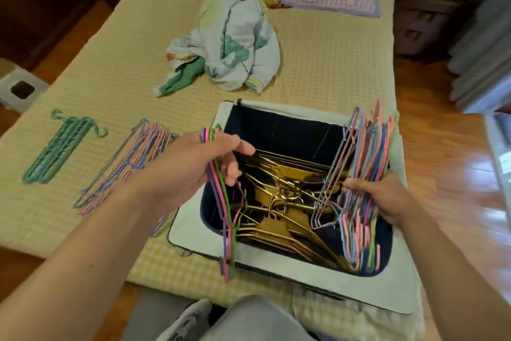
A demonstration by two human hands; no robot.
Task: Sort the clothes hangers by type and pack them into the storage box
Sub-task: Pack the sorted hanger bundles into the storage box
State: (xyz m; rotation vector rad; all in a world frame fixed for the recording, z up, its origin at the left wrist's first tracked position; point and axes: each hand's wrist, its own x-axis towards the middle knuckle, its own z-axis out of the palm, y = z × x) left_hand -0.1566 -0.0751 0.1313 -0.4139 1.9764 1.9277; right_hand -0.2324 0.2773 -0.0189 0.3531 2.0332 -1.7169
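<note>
Storage box on mat, gold hangers inside | right hand grips colourful wire hangers upright at box's right wall | left hand clutches few thin hangers (purple, pink, green) over box's left edge | more wire hangers left of box

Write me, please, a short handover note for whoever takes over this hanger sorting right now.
Left hand: holds a few coloured hangers over the box.
Right hand: steadies the upright coloured bundle in the box's right side.
Done: gold hangers lie on the box bottom.
Left: a coloured pile and the green hangers wait on the bed.
</note>
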